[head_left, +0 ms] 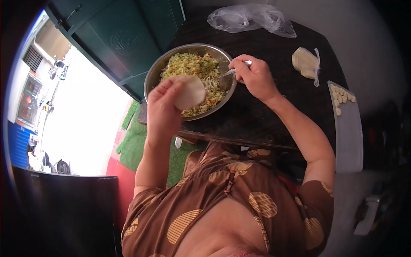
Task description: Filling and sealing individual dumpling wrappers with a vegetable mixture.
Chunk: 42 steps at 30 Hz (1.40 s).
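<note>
1. The left forearm rises nearly straight from the sleeve, elbow low. The left hand [165, 100] is raised above the bowl's near left side, its thumb and fingers clamped on the left edge of a round, pale dough wrapper [192, 94].
2. That wrapper hangs over the chopped filling [186, 64], green and yellow with orange bits, inside the metal bowl [227, 85].
3. The right elbow is bent outward, the forearm slanting up and to the left. The right hand [257, 79], back upward, is clamped on a metal utensil [230, 72] at the bowl's right rim; the utensil points toward the filling.
4. The bowl stands on the dark surface [274, 120]. To its right, a pale dough lump [304, 63] lies in clear plastic; a crumpled clear bag [252, 19] lies at the far edge.
5. Small dough pieces [341, 95] sit at the far end of a pale tray [349, 141].
6. A round emblem [125, 42] marks the green door [92, 38]; its details are too faint to read.
</note>
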### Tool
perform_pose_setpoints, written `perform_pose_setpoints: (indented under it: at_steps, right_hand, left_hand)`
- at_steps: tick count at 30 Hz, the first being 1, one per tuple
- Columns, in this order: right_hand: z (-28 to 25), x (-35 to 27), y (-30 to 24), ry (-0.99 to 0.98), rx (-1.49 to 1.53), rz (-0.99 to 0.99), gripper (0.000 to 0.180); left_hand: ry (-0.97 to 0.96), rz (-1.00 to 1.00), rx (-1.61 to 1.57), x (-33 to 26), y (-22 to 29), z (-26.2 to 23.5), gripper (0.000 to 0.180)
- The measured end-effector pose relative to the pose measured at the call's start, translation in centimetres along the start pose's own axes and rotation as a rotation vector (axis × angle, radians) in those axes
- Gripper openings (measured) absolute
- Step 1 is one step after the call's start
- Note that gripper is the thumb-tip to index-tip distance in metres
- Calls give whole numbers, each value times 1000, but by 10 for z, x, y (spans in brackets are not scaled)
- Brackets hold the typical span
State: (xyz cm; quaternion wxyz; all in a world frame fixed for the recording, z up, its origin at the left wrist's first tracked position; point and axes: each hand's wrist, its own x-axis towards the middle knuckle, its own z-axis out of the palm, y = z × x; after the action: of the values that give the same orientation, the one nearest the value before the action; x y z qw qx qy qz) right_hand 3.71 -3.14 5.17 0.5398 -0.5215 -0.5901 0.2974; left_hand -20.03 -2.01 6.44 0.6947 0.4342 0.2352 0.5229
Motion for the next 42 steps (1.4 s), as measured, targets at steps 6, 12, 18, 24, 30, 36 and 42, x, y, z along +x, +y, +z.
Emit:
perform_pose_setpoints:
  at_steps: [6, 12, 18, 24, 30, 36, 42]
  right_hand:
    - [-8, 0, -11, 48, -458, -640, 9]
    - [6, -4, 7, -37, -547, -672, 5]
    - [17, -17, 7, 21, -196, -321, 17]
    - [12, -16, 7, 110, 200, 16, 19]
    - [0, -16, 3, 212, 389, 207, 18]
    - [-7, -20, -20, 223, 416, 92, 20]
    - [9, -25, -38, 136, 179, -207, 21]
  left_hand:
    - [51, 90, 46, 32, 4, -33, 22]
    - [76, 87, 48, 35, 0, -36, 21]
    - [76, 101, 44, 34, -2, -38, 22]
    - [74, 80, 60, 34, -1, -35, 24]
    - [72, -39, 72, 34, 12, -27, 26]
    - [117, -210, 60, 42, 12, -29, 29]
    - [105, -297, -10, 44, 1, -10, 32]
